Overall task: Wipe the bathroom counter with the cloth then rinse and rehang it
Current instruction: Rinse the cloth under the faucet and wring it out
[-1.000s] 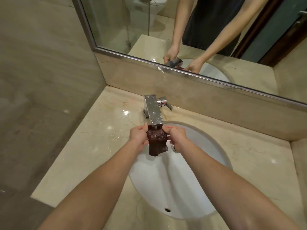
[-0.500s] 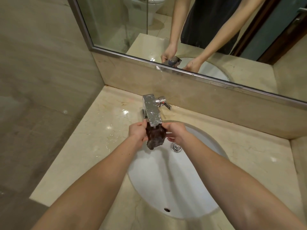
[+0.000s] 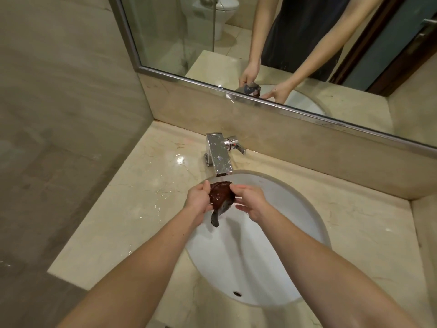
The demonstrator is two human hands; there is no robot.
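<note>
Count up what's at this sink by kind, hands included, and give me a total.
Cloths: 1, the dark cloth held below the spout
Hands: 2, left hand and right hand, both on the cloth
Faucets: 1, the chrome faucet
Sink basins: 1, the white basin
Mirrors: 1, the mirror
Total: 6

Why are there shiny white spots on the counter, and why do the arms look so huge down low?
Head view: the spots on the counter are glare, light bouncing off its glossy, wet-looking stone; head view again, the wide-angle lens stretches the near arms; the cloth looks fairly sharp.
</note>
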